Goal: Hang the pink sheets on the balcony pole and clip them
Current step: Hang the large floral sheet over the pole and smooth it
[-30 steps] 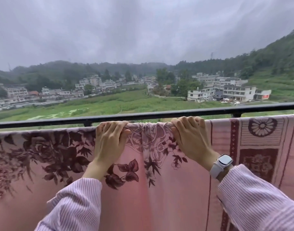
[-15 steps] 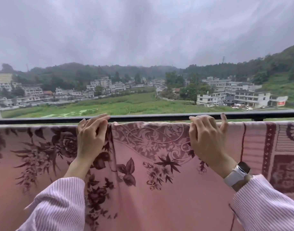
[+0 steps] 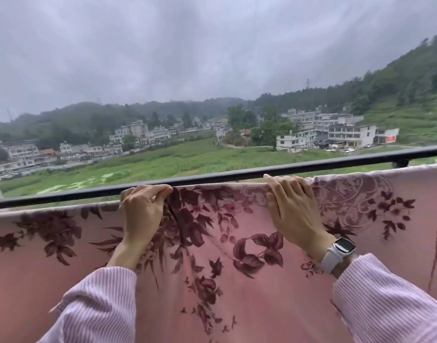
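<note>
A pink sheet point(image 3: 239, 308) with a dark red flower print hangs across the whole width of the view, folded over a pole that the cloth hides. My left hand point(image 3: 143, 211) pinches a bunch of cloth at the top fold, and creases run down from it. My right hand point(image 3: 293, 209) lies over the top edge further right, fingers curled over the fold and palm on the cloth. A white watch point(image 3: 340, 250) sits on that wrist. No clips are in view.
A black balcony railing point(image 3: 237, 175) runs just behind and slightly above the sheet's top edge, with a bracket point(image 3: 400, 163) at the right. Beyond it lie green fields, white buildings, wooded hills and a grey sky.
Both hands have shifted left along the top edge, onto the flowered part of the sheet. The left hand's fingers, loose before, now pinch a bunch of cloth.
</note>
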The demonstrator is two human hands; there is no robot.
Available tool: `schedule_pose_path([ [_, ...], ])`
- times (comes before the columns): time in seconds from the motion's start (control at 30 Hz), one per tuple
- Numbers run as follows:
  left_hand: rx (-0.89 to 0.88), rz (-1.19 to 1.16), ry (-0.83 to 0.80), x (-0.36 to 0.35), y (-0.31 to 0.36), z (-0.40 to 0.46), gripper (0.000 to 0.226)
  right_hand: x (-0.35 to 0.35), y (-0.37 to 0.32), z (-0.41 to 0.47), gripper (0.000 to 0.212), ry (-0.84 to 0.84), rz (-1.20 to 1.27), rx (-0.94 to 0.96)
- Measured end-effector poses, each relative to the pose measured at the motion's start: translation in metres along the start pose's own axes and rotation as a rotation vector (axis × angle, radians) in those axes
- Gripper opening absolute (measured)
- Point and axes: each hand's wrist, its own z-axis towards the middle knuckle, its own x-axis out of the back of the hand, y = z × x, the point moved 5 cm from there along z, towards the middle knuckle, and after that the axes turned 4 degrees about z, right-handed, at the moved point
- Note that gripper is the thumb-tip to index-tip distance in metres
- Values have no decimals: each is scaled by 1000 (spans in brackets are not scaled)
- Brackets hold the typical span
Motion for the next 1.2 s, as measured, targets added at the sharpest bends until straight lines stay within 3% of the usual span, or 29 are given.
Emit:
schedule_pose_path([
  [0.1, -66, -9, -43, 15, -15, -6, 10, 1, -10, 6, 43, 28, -15, -70],
  [0.17, -9, -103, -119, 13, -21, -2, 13, -1, -22, 12, 43, 33, 1, -127],
  [0.27, 97, -140, -198, 17, -47, -2, 24, -11, -51, 16, 40, 18, 40, -45],
  [0.33, 127, -23, -215, 27, -72, -7, 31, -21, -78, 20, 40, -1, 112, 50],
  [0.43, 59, 141, -156, 49, -92, -14, 26, -38, -123, 27, 35, -11, 186, 148],
  [0.67, 158, -106, -44, 59, -106, -3, 12, -63, -191, 39, 40, 42, 243, 166],
  [0.87, 90, -2, 63, 111, -173, 1, 12, -83, -218, 41, 39, 39, 82, 111],
  [0.97, -68, 5, -112, 128, -204, 5, 14, -94, -231, 39, 38, 48, -6, -27],
  [1.03, -79, 10, -199, 133, -226, 13, 14, -98, -247, 41, 37, 68, -15, -105],
  [1.2, -16, 0, -210, 149, -278, 22, 28, -115, -324, 53, 38, 82, 92, 8],
])
